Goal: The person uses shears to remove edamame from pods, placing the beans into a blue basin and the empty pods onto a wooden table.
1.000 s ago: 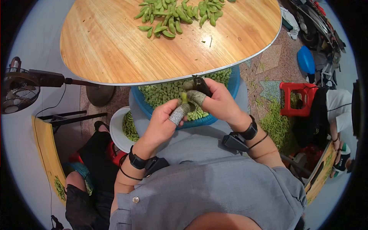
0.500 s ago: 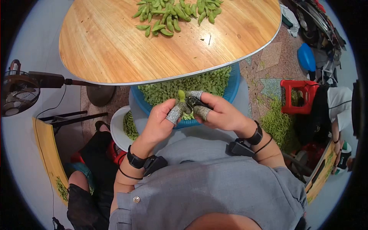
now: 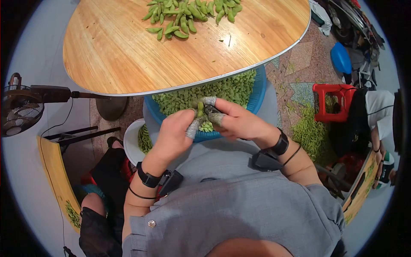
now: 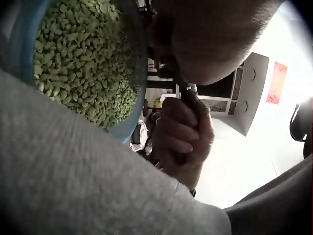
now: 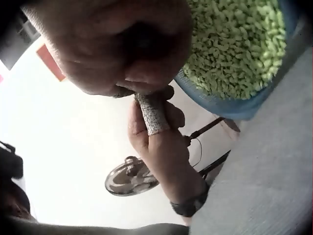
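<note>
In the head view my left hand (image 3: 171,132) pinches a green soybean pod (image 3: 200,107) upright, with grey wrapping on its thumb (image 3: 192,127). Facing it, my right hand (image 3: 242,123) has wrapped thumb and forefinger (image 3: 209,100) right at the pod, gripping a small dark object (image 3: 209,110) whose kind is mostly hidden by the fingers. Below both hands stands a blue basin (image 3: 257,96) full of shelled green beans (image 3: 233,88). In the left wrist view, the right hand (image 4: 181,134) shows with curled fingers.
A wooden table (image 3: 128,64) juts over the basin and carries a heap of pods (image 3: 184,17). To the left are a white bucket (image 3: 130,139) with pods and a fan (image 3: 21,105). On the right, a red stool (image 3: 319,103) stands near discarded pods (image 3: 308,135) on the floor.
One second ago the right hand held the dark object higher, beside the pod. It dropped lower, and now its fingertips meet the pod. The left hand has rolled over, hiding more of its thumb.
</note>
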Motion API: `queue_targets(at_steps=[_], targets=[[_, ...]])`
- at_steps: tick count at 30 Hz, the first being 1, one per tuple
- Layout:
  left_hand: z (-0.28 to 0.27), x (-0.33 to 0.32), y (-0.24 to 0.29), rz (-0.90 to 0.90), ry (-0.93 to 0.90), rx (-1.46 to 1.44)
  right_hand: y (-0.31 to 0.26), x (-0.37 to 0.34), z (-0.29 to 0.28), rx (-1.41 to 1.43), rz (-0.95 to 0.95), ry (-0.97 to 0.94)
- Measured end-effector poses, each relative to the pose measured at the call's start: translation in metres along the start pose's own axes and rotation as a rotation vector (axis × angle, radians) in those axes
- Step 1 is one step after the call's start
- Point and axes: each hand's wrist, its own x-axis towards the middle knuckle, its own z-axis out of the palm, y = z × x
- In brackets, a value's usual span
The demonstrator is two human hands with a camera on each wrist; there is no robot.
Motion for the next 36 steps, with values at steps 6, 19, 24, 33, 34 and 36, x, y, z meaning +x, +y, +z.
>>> queue_targets(at_steps=[6,19,24,33,34,36], targets=[[-0.004,-0.007,0.0,-0.599,-0.234,-1.294,0.004,-0.012,-0.005,0.566,0.117,-0.317],[0.003,0.001,0.002,0.014,0.02,0.184,0.047,0.025,0.001,-0.874,-0.708,0.441],[0.006,-0.003,0.003,-0.102,0.101,-0.03,0.008,0.0,0.003,0.245,-0.051,-0.008],[0.015,-0.013,0.0,-0.638,-0.182,-0.779,0.039,0.021,-0.016,-0.532,-0.416,0.378],[0.016,-0.014,0.002,-0.577,-0.231,-0.761,0.039,0.023,-0.018,-0.787,-0.523,0.453],[0.017,-0.013,0.001,-0.573,-0.264,-0.764,0.038,0.026,-0.021,-0.955,-0.613,0.442]])
